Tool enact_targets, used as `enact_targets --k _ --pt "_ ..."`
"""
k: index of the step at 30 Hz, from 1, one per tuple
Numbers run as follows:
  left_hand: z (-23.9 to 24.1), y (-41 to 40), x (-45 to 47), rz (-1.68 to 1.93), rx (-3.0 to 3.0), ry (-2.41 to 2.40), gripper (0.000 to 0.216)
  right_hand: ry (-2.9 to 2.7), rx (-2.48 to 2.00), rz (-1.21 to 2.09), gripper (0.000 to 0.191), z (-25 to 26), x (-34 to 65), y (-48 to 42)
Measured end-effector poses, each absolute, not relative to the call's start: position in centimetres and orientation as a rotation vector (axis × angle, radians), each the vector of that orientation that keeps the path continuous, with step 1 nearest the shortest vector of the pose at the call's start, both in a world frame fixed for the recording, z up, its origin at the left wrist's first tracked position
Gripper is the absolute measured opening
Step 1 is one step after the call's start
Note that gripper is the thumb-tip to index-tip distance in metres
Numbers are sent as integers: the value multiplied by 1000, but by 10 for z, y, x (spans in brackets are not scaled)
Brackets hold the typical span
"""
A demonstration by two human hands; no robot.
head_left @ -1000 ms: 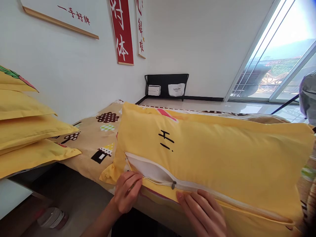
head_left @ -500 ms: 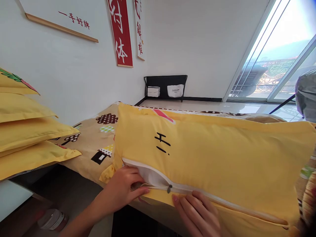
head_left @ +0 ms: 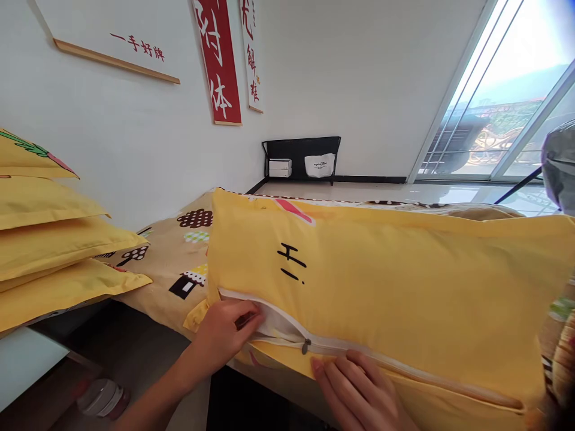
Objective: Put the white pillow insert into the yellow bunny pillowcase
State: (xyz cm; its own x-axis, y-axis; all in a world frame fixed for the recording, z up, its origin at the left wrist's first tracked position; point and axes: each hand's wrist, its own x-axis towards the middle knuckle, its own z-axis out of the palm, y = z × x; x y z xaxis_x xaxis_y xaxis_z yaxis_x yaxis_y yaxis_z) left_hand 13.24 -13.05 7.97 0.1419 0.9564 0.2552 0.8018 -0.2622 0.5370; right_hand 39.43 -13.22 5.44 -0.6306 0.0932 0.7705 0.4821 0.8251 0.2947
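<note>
Pillowcase (head_left: 381,281) lies along the bed's (head_left: 175,263) near edge; your left hand (head_left: 224,338) pinches its open zipper end, your right hand (head_left: 359,392) presses flat below the zipper pull (head_left: 306,346). Stacked pillows (head_left: 54,251) sit well apart left.

Pillow (head_left: 381,269) on bed (head_left: 179,251); pillow stack (head_left: 54,239) left; shelf (head_left: 300,157) behind.

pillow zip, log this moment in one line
left hand: fingers at open end | right hand: pressing pillowcase | zipper pull: part closed
</note>
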Motion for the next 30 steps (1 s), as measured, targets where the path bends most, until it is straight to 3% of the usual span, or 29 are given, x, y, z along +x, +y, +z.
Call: enact_targets --k 5,9,15,22,30 --pt "80 -133 127 814 2217 1672 9 -2199 -402 -611 33 57 395 -132" --pt "87 -135 108 778 2393 1453 20 -2203 -408 -612 34 58 395 -131" --pt "88 -136 78 775 2617 1634 25 -2173 -429 -616 34 57 394 -133" --pt "81 -148 80 1224 2971 1468 27 -2190 -440 -610 31 57 396 -134" --pt "81 -147 145 840 3107 993 41 -2207 -410 -616 41 55 395 -132"
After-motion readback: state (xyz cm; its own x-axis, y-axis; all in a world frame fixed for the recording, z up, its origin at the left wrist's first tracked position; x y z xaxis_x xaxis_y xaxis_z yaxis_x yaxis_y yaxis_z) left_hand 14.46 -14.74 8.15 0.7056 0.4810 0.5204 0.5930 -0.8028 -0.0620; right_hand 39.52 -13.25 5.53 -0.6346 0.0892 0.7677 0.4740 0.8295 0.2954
